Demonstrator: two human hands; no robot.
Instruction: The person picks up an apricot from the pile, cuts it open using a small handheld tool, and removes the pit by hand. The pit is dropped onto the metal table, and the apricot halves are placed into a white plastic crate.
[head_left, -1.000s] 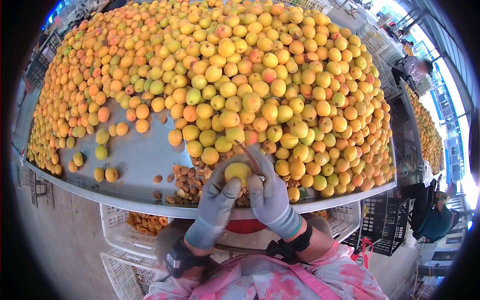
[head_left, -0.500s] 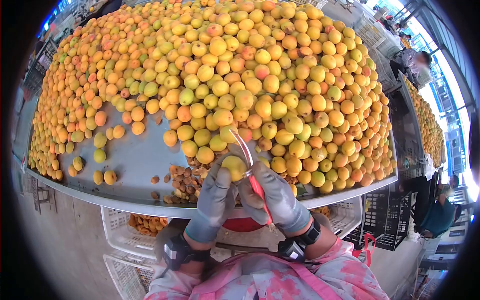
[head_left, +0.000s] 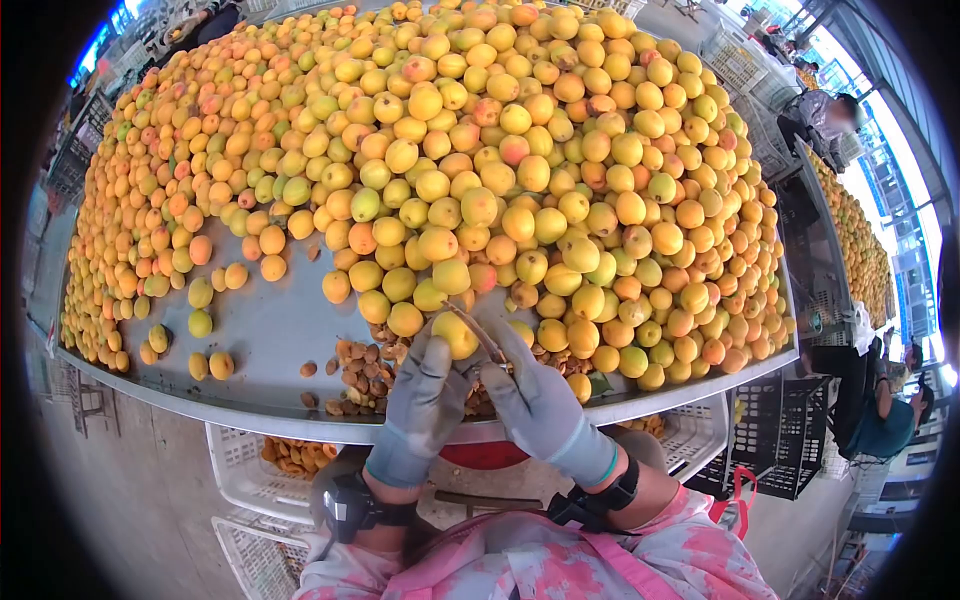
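Observation:
My left hand (head_left: 420, 390), in a grey glove, is closed around a yellow apricot (head_left: 455, 337) just above the table's near edge. A small curved knife (head_left: 480, 333) is gripped in my right hand (head_left: 540, 405), also gloved; its blade lies against the top of that apricot. The knife's red handle is now hidden by the fingers. Below and left of the hands, brown apricot pits (head_left: 366, 372) lie in a small heap on the metal table (head_left: 265, 335). A big pile of apricots (head_left: 440, 150) rises right in front of both hands.
White plastic crates (head_left: 225, 465) stand under the near edge, one with orange apricot halves (head_left: 298, 452). Black crates (head_left: 785, 440) are to the right. Farther right, a seated person (head_left: 890, 415) and another person (head_left: 828, 115) are near a second apricot-laden table (head_left: 850, 235).
The knife has turned in my right hand, its blade now lower across the apricot and the red handle out of sight. My left hand still holds the apricot, slightly shifted left.

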